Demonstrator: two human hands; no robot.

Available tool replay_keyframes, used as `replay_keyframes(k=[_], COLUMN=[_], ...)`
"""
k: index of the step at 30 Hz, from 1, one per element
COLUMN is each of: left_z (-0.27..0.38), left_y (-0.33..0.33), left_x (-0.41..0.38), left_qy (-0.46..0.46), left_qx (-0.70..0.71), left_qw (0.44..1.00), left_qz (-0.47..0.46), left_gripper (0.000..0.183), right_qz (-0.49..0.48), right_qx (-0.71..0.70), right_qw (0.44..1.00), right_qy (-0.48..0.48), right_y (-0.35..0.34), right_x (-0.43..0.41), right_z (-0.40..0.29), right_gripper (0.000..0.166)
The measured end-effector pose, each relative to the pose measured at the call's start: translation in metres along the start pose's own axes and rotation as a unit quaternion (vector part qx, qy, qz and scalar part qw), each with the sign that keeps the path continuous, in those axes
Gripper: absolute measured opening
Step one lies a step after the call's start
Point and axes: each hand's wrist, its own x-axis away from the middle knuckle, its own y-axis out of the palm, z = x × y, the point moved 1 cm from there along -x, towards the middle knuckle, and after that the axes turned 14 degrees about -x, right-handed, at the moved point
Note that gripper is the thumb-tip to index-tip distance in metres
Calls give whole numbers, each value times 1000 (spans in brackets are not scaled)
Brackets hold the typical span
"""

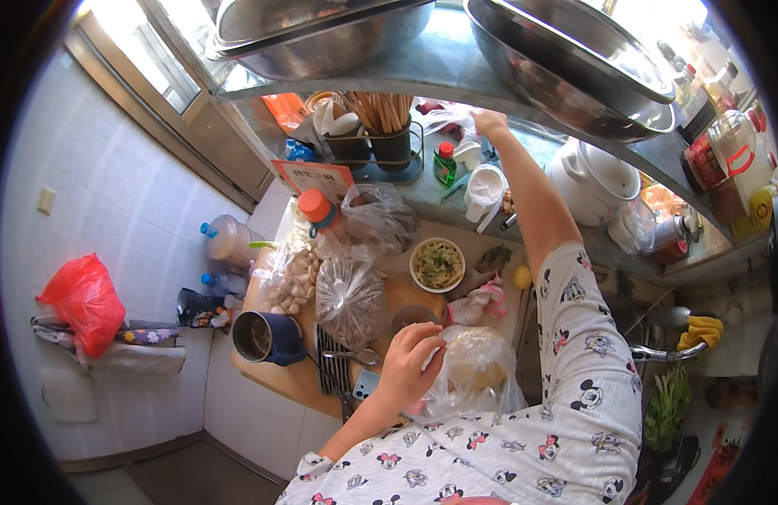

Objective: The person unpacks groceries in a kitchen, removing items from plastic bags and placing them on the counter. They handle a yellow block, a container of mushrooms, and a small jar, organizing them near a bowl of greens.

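Observation:
Under the steel shelf, my right hand [490, 124] reaches to a thin clear plastic bag [458, 120] with dark red pieces in it; the fingertips are partly hidden, so a grip on it cannot be made out. My left hand [415, 355], fingers loosely bent and nothing seen in them, hovers beside a clear plastic bag of yellowish food [480, 372]. Beyond lies a pink and white cloth [478, 302]. A white bowl of shredded food with green bits [437, 265] stands farther back. A smartphone [365, 385] and a metal spoon [352, 356] lie left of my left hand.
Steel basins [572, 69] rest on the shelf [449, 41] above. A chopstick holder [391, 142], green bottle [445, 163], white powder container [485, 189] and white pot [594, 180] stand below. Bagged garlic [297, 278], a blue mug [272, 338] and an orange-capped bottle [316, 207] stand at left.

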Motion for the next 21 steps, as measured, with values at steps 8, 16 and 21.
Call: replay_keyframes(k=[8,16,21], left_z=[-7,-4,0], left_y=[0,-1,0], left_x=[3,4,8], left_qy=[-13,-25,-32], left_qx=[-11,0,3], left_qw=[1000,1000,999], left_qz=[-5,-4,-3], left_gripper=[17,17,17], right_qz=[242,261,169], right_qx=[-224,-527,-818], right_qw=[944,809,550], right_qy=[2,10,-10], right_y=[-34,-60,-81], right_x=[-37,-44,-35], right_z=[14,23,28], right_gripper=[61,50,43])
